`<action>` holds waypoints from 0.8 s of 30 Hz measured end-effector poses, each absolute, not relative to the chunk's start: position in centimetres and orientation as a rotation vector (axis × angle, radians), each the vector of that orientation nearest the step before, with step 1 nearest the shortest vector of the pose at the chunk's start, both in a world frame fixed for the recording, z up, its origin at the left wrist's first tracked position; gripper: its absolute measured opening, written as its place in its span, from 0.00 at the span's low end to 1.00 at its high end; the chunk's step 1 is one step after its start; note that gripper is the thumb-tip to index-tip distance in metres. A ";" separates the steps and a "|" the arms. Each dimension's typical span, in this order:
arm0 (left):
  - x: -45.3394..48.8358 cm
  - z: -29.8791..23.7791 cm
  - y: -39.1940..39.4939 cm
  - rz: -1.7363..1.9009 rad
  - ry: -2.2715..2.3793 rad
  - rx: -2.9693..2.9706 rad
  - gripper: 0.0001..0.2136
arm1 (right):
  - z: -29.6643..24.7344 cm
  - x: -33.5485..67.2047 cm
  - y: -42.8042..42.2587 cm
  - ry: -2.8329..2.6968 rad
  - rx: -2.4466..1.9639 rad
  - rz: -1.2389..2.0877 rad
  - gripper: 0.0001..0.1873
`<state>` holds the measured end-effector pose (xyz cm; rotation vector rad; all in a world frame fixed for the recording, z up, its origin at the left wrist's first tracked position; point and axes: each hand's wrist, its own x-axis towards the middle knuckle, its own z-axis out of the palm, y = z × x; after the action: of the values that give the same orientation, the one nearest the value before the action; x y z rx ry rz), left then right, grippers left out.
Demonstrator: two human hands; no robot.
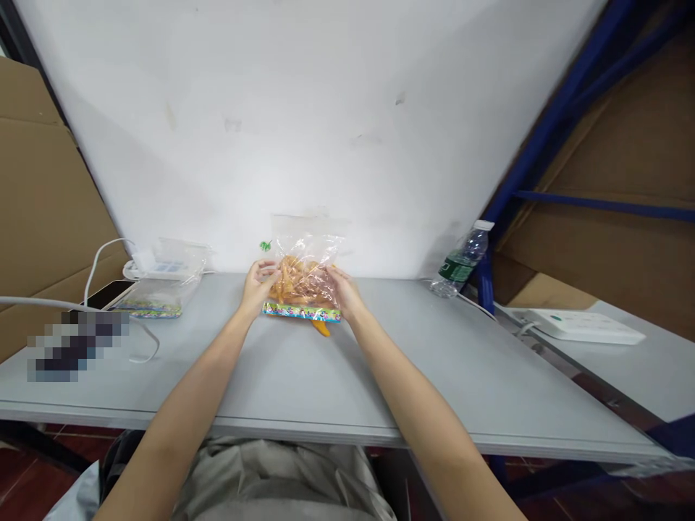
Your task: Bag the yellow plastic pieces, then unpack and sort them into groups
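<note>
A clear plastic bag (pixel 307 269) with orange pieces inside stands on the grey table (pixel 304 376) near the white wall. A colourful printed strip runs along its lower edge. My left hand (pixel 258 282) grips the bag's left side with bent fingers. My right hand (pixel 342 289) holds its right side. One orange piece (pixel 321 328) lies on the table just in front of the bag. A small green item (pixel 266 246) sits by the wall, left of the bag.
A second clear bag (pixel 163 286) with a printed strip, a white power strip (pixel 157 268) and a phone (pixel 108 293) lie at the back left. A water bottle (pixel 461 262) stands at the back right. Another white power strip (pixel 583 325) rests on the neighbouring table. Cardboard stands on both sides.
</note>
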<state>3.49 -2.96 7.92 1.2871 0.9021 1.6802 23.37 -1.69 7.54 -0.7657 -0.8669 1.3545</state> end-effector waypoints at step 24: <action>-0.5 9.8 -3.1 1.358 1.358 1.386 0.14 | 7.1 22.6 -2.1 -0.898 -0.821 1.276 0.09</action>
<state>-0.53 -3.06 9.83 1.3856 1.3585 1.3583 22.55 -2.12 7.12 -0.8213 -0.8983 1.2764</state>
